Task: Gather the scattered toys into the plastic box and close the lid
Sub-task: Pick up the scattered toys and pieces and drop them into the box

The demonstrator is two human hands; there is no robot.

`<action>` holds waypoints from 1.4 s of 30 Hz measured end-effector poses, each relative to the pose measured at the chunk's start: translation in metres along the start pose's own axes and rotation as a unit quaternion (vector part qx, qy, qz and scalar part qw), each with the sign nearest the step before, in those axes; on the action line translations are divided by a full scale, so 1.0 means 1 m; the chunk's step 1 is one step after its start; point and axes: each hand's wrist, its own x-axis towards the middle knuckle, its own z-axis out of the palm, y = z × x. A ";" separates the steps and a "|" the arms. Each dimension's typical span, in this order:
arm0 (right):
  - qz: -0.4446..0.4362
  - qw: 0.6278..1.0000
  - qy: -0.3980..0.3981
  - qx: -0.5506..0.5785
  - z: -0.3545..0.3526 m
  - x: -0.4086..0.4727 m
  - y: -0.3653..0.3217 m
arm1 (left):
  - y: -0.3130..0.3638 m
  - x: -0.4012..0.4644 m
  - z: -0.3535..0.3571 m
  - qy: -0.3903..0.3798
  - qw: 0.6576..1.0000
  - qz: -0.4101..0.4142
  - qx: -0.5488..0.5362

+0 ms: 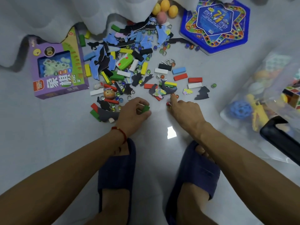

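A heap of scattered toys (129, 62) covers the floor ahead: coloured wooden blocks, blue and black puzzle pieces, glass marbles, metal rings. My left hand (133, 112) rests at the heap's near edge, fingers closed around a green block (145, 109). My right hand (183, 109) lies beside it with the index finger stretched toward marbles; small red pieces (168, 104) show under its thumb. The clear plastic box (267, 88) stands at the right, holding toys such as a blue ball and yellow figures.
A purple game box (60, 70) lies at the left, a blue hexagonal board game (215, 25) at the back right, coloured balls (164, 9) by a white curtain. A black handle (279, 137) crosses the box's near corner. My feet in dark slippers stand below the hands.
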 end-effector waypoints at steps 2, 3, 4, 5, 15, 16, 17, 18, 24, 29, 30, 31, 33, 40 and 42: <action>0.003 0.999 -0.002 -0.047 0.001 0.002 -0.006 | 0.012 -0.001 0.008 -0.012 0.995 -0.056 -0.086; 0.012 0.999 -0.005 -0.049 0.000 0.003 -0.009 | 0.018 -0.002 0.012 -0.014 0.990 -0.078 -0.116; 0.030 0.999 -0.016 -0.030 -0.002 0.004 -0.011 | 0.024 -0.003 0.015 -0.015 0.986 -0.097 -0.138; 0.054 0.998 -0.028 0.012 -0.005 0.005 -0.011 | 0.031 -0.005 0.016 -0.018 0.981 -0.112 -0.156; 0.230 0.658 0.139 0.704 -0.189 -0.116 0.057 | 0.210 -0.045 0.024 -0.148 0.925 -0.034 -0.349; 0.242 0.614 0.167 0.733 -0.206 -0.128 0.076 | 0.237 -0.050 0.031 -0.185 0.917 -0.021 -0.352; 0.262 0.575 0.189 0.752 -0.217 -0.138 0.098 | 0.263 -0.055 0.039 -0.227 0.907 -0.013 -0.353; 0.288 0.527 0.205 0.773 -0.225 -0.147 0.119 | 0.287 -0.061 0.047 -0.264 0.899 -0.010 -0.350; 0.432 0.383 0.239 0.781 -0.220 -0.177 0.203 | 0.343 -0.064 0.057 -0.293 0.923 0.025 -0.247; 0.419 0.497 0.227 0.725 -0.225 -0.164 0.183 | 0.287 -0.052 0.009 -0.179 0.963 0.032 -0.200; 0.403 0.543 0.230 0.700 -0.226 -0.156 0.172 | 0.265 -0.046 -0.005 -0.155 0.969 0.021 -0.190; 0.385 0.602 0.240 0.657 -0.227 -0.148 0.158 | 0.242 -0.041 -0.019 -0.132 0.974 0.009 -0.181; 0.334 0.718 0.257 0.554 -0.227 -0.129 0.126 | 0.190 -0.031 -0.048 -0.080 0.984 -0.019 -0.161; 0.045 0.922 0.071 0.377 -0.187 -0.070 0.006 | 0.032 -0.045 -0.114 0.079 0.991 -0.085 0.062; -0.053 0.955 0.003 0.293 -0.160 -0.055 -0.026 | 0.002 -0.052 -0.116 0.074 0.980 -0.098 0.154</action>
